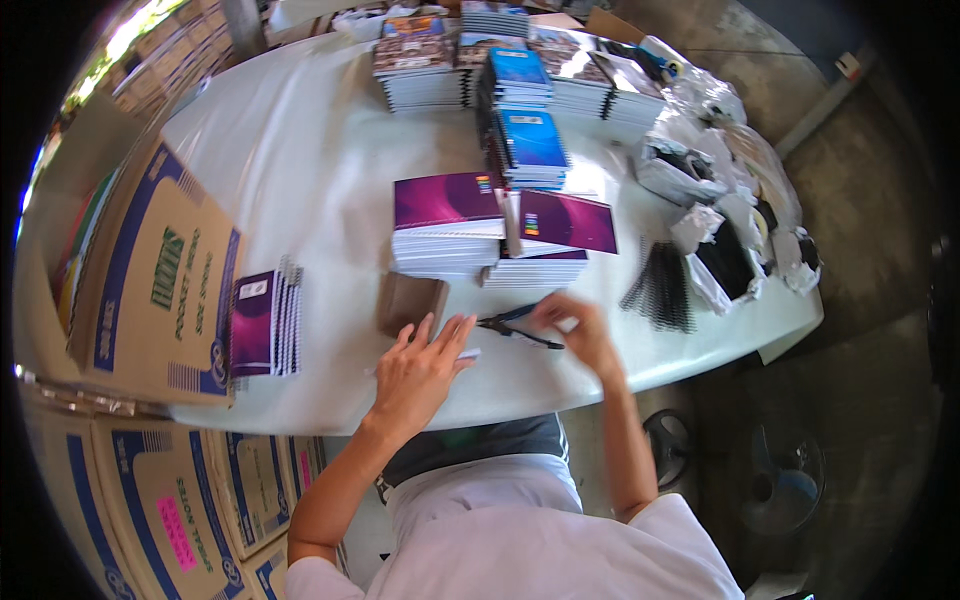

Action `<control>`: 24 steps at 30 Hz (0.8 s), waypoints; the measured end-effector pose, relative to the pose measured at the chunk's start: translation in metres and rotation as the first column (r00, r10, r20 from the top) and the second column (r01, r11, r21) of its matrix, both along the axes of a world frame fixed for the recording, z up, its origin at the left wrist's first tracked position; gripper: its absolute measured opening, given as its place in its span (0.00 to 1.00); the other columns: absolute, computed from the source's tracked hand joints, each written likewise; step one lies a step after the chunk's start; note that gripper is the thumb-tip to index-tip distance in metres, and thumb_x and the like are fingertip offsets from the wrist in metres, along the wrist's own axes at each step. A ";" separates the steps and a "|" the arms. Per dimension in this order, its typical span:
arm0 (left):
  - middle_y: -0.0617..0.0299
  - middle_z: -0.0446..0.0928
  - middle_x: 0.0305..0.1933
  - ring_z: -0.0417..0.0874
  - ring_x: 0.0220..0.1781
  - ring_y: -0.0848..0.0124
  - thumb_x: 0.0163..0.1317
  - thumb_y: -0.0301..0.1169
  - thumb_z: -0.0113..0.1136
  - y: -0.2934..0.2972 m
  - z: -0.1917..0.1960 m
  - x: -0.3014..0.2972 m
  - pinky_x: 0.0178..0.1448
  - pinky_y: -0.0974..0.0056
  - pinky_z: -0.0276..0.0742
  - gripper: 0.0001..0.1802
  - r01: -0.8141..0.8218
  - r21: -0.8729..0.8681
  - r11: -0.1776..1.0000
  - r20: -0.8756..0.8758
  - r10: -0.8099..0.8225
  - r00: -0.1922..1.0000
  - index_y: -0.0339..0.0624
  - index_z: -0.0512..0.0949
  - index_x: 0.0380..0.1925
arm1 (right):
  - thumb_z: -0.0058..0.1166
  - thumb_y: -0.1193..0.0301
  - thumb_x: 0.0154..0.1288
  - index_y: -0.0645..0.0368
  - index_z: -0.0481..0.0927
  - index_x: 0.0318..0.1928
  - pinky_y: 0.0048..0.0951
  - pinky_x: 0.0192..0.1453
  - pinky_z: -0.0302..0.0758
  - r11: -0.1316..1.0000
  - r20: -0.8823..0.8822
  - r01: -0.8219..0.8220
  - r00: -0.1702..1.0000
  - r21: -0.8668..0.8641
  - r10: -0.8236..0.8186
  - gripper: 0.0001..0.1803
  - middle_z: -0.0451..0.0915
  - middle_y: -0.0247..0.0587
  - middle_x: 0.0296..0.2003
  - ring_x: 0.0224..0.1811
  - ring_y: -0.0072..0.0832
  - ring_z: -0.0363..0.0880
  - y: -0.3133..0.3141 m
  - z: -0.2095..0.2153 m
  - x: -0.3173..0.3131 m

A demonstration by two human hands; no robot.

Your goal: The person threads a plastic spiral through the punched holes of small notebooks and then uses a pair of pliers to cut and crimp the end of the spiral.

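Over the pale worktop (320, 220), black pliers (500, 326) stand open between the left fingers (455, 335), slightly apart beside a brown block (412, 298), and the blurred right fingers (552, 308), whose grip I cannot tell; purple notebooks (447, 248) stand stacked beyond both.

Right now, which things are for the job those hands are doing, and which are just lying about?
Probably for the job: pliers by the right fingers, brown block near the left fingers, black spiral coils, purple-covered notebooks.

Probably just lying about: blue-covered spiral notebooks, electric fan, stacked cardboard cartons.
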State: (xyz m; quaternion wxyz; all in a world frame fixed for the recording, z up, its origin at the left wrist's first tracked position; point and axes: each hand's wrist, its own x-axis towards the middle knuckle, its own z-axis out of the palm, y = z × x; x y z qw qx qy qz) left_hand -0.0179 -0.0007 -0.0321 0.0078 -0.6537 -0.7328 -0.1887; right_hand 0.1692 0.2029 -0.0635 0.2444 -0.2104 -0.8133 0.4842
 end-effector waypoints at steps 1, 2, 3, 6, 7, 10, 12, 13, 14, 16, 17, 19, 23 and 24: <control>0.64 0.79 0.62 0.83 0.58 0.54 0.65 0.41 0.61 -0.001 0.001 -0.001 0.57 0.51 0.81 0.31 0.029 0.026 0.999 -0.010 -0.029 1.000 0.52 0.69 0.68 | 0.52 0.90 0.53 0.62 0.81 0.39 0.26 0.41 0.78 0.960 0.042 0.215 0.973 0.180 -0.226 0.15 0.85 0.38 0.31 0.35 0.28 0.84 0.035 0.008 0.020; 0.64 0.78 0.62 0.83 0.57 0.55 0.65 0.41 0.61 -0.001 0.005 0.000 0.54 0.52 0.82 0.31 0.042 -0.034 0.999 0.032 -0.041 0.999 0.52 0.68 0.68 | 0.52 0.88 0.54 0.62 0.82 0.38 0.31 0.38 0.77 0.824 -0.026 0.451 0.882 0.343 -0.471 0.13 0.85 0.43 0.30 0.33 0.33 0.84 0.070 0.008 0.036; 0.64 0.78 0.62 0.83 0.57 0.55 0.65 0.41 0.61 -0.001 0.011 0.002 0.52 0.53 0.83 0.31 0.053 -0.096 0.994 0.071 -0.046 0.996 0.53 0.68 0.68 | 0.58 0.81 0.57 0.61 0.82 0.38 0.37 0.38 0.77 0.578 -0.076 0.631 0.707 0.518 -0.703 0.07 0.83 0.47 0.31 0.35 0.40 0.83 0.101 0.006 0.049; 0.63 0.79 0.61 0.84 0.55 0.56 0.65 0.40 0.61 0.001 0.012 0.000 0.45 0.55 0.84 0.31 0.058 -0.122 0.991 0.084 -0.048 0.995 0.55 0.68 0.68 | 0.62 0.62 0.62 0.60 0.82 0.37 0.44 0.45 0.77 0.260 0.103 0.388 0.382 0.884 -0.919 0.13 0.79 0.48 0.36 0.41 0.45 0.81 0.152 0.003 0.066; 0.63 0.79 0.61 0.85 0.54 0.57 0.65 0.40 0.61 0.002 0.011 -0.001 0.43 0.56 0.85 0.31 0.055 -0.108 0.993 0.071 -0.047 0.996 0.56 0.68 0.68 | 0.62 0.60 0.62 0.59 0.82 0.36 0.44 0.45 0.77 0.225 0.098 0.314 0.374 0.922 -0.922 0.14 0.80 0.48 0.36 0.40 0.46 0.81 0.163 -0.010 0.068; 0.60 0.80 0.59 0.85 0.55 0.57 0.65 0.41 0.62 0.003 0.009 -0.001 0.43 0.55 0.84 0.31 0.043 -0.101 0.994 0.075 -0.036 0.997 0.57 0.67 0.69 | 0.60 0.64 0.60 0.58 0.82 0.35 0.47 0.45 0.79 0.237 0.160 0.208 0.332 0.949 -0.930 0.10 0.82 0.50 0.36 0.40 0.48 0.83 0.193 -0.036 0.072; 0.59 0.81 0.57 0.85 0.54 0.58 0.65 0.41 0.62 0.001 0.009 -0.002 0.43 0.55 0.84 0.32 0.018 -0.092 0.996 0.076 -0.011 0.997 0.57 0.67 0.68 | 0.59 0.67 0.58 0.59 0.83 0.36 0.48 0.45 0.80 0.382 0.282 0.244 0.361 0.891 -0.889 0.09 0.83 0.50 0.36 0.40 0.48 0.84 0.192 -0.022 0.069; 0.59 0.81 0.57 0.85 0.54 0.58 0.64 0.42 0.62 0.000 0.010 -0.002 0.43 0.55 0.84 0.32 0.007 -0.086 0.996 0.076 0.000 0.997 0.57 0.67 0.68 | 0.57 0.65 0.61 0.60 0.83 0.36 0.47 0.44 0.80 0.393 0.253 0.286 0.423 0.874 -0.870 0.11 0.84 0.52 0.34 0.38 0.49 0.85 0.186 -0.013 0.073; 0.59 0.81 0.57 0.85 0.54 0.58 0.64 0.42 0.62 0.000 0.012 -0.002 0.43 0.55 0.84 0.31 -0.001 -0.080 0.997 0.096 0.009 0.995 0.57 0.68 0.68 | 0.56 0.65 0.63 0.60 0.83 0.36 0.46 0.43 0.80 0.414 0.248 0.376 0.418 0.829 -0.874 0.11 0.84 0.51 0.33 0.38 0.48 0.85 0.185 -0.006 0.077; 0.59 0.81 0.57 0.85 0.54 0.58 0.64 0.42 0.62 0.002 0.016 -0.002 0.43 0.56 0.84 0.31 -0.013 -0.065 0.998 0.138 0.022 0.990 0.55 0.69 0.67 | 0.53 0.64 0.66 0.60 0.84 0.37 0.44 0.42 0.80 0.437 0.235 0.544 0.401 0.716 -0.885 0.12 0.83 0.51 0.30 0.37 0.46 0.86 0.182 0.008 0.084; 0.59 0.81 0.57 0.84 0.55 0.58 0.64 0.42 0.62 0.002 0.012 -0.003 0.45 0.56 0.84 0.30 0.005 -0.046 0.999 0.127 0.000 0.992 0.54 0.70 0.67 | 0.50 0.67 0.66 0.63 0.83 0.37 0.53 0.46 0.76 0.513 0.223 0.688 0.470 0.513 -0.854 0.13 0.84 0.59 0.38 0.43 0.57 0.83 0.180 0.017 0.083; 0.58 0.81 0.57 0.84 0.56 0.57 0.65 0.42 0.61 0.003 0.003 -0.007 0.49 0.55 0.83 0.29 0.043 -0.005 0.999 0.103 -0.043 0.994 0.52 0.71 0.66 | 0.49 0.74 0.66 0.62 0.84 0.42 0.47 0.45 0.77 0.628 0.156 0.618 0.643 0.473 -0.750 0.11 0.83 0.58 0.36 0.41 0.51 0.84 0.161 0.032 0.084; 0.58 0.80 0.59 0.82 0.59 0.54 0.66 0.43 0.59 0.003 0.009 -0.007 0.60 0.50 0.78 0.28 0.043 -0.001 0.999 0.044 -0.043 0.998 0.50 0.71 0.65 | 0.49 0.93 0.56 0.57 0.84 0.53 0.28 0.39 0.75 0.969 0.055 0.133 0.987 0.210 -0.148 0.27 0.76 0.39 0.31 0.32 0.28 0.76 0.045 0.087 0.038; 0.58 0.80 0.59 0.82 0.59 0.54 0.67 0.43 0.59 0.003 0.010 -0.006 0.62 0.49 0.76 0.28 0.043 -0.004 0.999 0.041 -0.043 0.998 0.50 0.71 0.65 | 0.57 0.89 0.57 0.59 0.85 0.50 0.29 0.39 0.75 1.000 -0.026 0.015 1.000 0.008 -0.015 0.21 0.78 0.38 0.32 0.32 0.28 0.78 0.011 0.087 0.022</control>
